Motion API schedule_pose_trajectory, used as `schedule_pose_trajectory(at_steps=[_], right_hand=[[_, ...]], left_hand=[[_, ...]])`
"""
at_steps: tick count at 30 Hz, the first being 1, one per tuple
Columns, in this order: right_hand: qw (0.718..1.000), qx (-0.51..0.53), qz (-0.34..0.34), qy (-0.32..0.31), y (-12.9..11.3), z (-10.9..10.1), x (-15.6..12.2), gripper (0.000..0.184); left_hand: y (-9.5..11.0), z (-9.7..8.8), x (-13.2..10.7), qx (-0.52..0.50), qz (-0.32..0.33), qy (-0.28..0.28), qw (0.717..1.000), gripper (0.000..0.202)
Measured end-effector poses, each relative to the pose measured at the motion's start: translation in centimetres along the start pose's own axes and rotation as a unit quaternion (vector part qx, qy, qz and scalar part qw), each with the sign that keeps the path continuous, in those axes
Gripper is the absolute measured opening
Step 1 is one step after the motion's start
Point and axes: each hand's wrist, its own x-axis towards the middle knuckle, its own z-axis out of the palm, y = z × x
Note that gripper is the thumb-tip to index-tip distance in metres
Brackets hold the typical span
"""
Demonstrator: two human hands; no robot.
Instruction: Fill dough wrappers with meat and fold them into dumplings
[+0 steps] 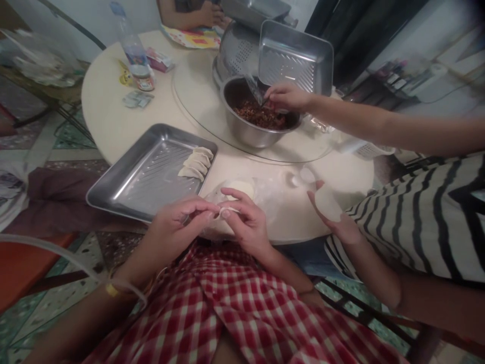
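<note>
Near the table's front edge, my left hand [185, 217] and my right hand [250, 225] meet, fingertips pinching a small pale dumpling [224, 211]. Fingers cover most of it. Just beyond, round white dumpling wrappers [244, 189] lie on a clear plastic bag [267, 194]. To the left sits a metal tray [129, 177] with several folded dumplings [196, 164] in a row at its right side. A steel bowl [250, 134] of dark minced filling [259, 115] stands farther back.
At right, a co-worker in a striped shirt [413, 217] holds a wrapper [328, 203] on one palm; their other hand [286, 97] holds a utensil over the bowl. Behind are another metal tray [326, 55] and a colander [237, 50]. A bottle [132, 45] and jar [142, 78] stand back left.
</note>
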Motion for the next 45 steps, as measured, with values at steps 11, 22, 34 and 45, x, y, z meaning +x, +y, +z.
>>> schedule_pose_trajectory(at_steps=[11, 22, 34, 45], right_hand=[[0.998, -0.032, -0.045, 0.024, -0.1, 0.1, 0.0, 0.015], [0.996, -0.057, -0.056, 0.025, -0.2, 0.3, -0.1, 0.016], [0.999, -0.028, -0.03, 0.003, -0.2, 0.4, -0.1, 0.017], [0.999, 0.033, -0.032, -0.03, -0.4, 0.3, -0.2, 0.026]], left_hand=[[-1.4, 0.7, -0.5, 0.05, -0.013, 0.013, 0.999, 0.016], [-1.3, 1.0, -0.1, -0.05, -0.047, 0.016, 0.998, 0.014], [-0.8, 1.3, -0.1, -0.04, -0.028, 0.05, 0.998, 0.015], [-1.4, 1.4, -0.4, 0.022, 0.032, 0.111, 0.993, 0.018]])
